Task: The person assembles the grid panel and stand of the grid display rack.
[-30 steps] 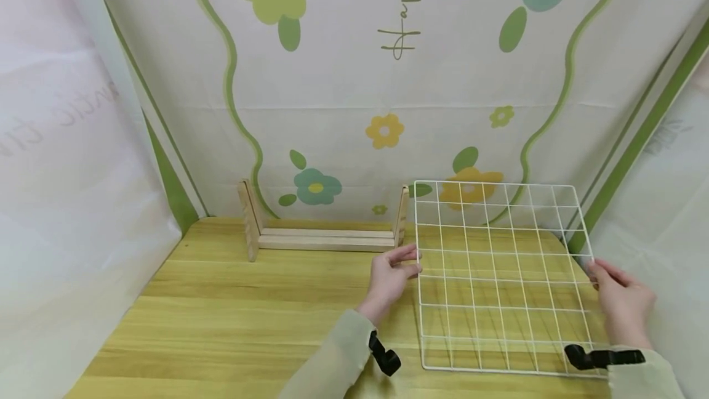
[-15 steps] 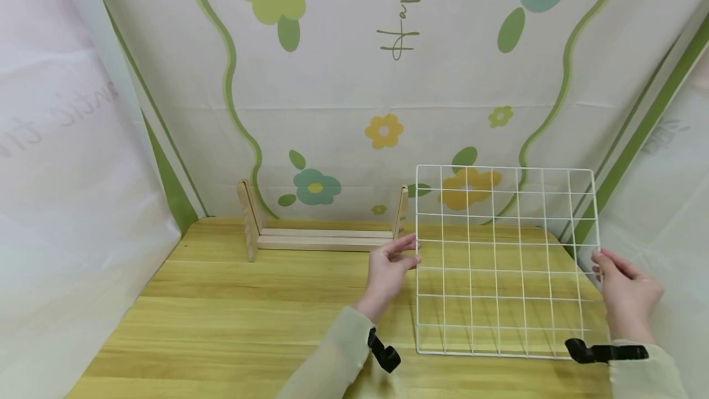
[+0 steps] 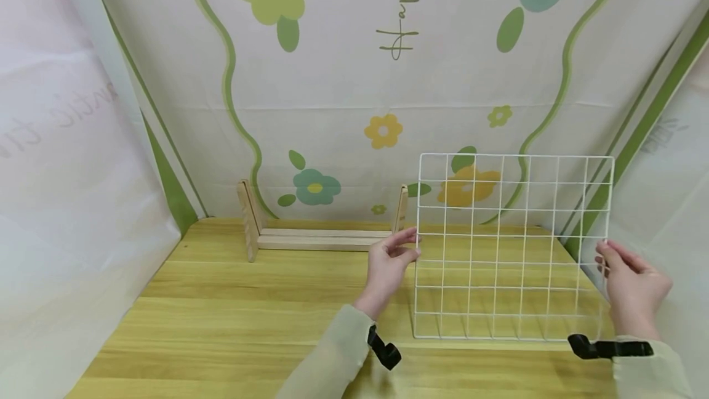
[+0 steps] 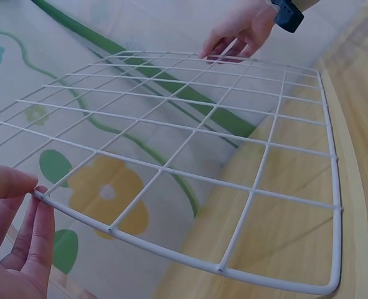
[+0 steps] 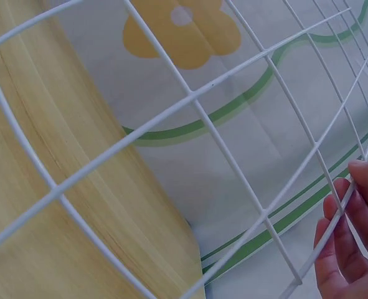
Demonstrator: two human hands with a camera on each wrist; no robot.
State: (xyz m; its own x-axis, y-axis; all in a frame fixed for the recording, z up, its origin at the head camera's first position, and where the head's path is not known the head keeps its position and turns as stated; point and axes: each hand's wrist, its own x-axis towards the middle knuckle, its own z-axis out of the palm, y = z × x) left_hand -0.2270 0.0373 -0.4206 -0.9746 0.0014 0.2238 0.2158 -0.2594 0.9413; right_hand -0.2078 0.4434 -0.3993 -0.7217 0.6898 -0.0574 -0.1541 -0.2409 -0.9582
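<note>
The left hand [image 3: 386,266] and right hand [image 3: 634,288] pinch opposite side edges of a white wire grid [image 3: 501,209], holding it tilted over the right part of the bench [image 3: 221,313]. To its left, a wooden stand [image 3: 327,242] sits near the floral cloth [image 3: 332,85] behind.

- The word "Happy" [image 3: 403,10] stands in thin green script on the white back cloth [image 3: 332,82], turned on its side so that it runs upward from the capital H.
- Faint slanting script [image 3: 63,116] shows on the left side cloth [image 3: 61,220]; only the letters "ntic" can be made out.
- Faint marks [image 3: 661,134] on the right side cloth [image 3: 672,208] are too blurred to read.
</note>
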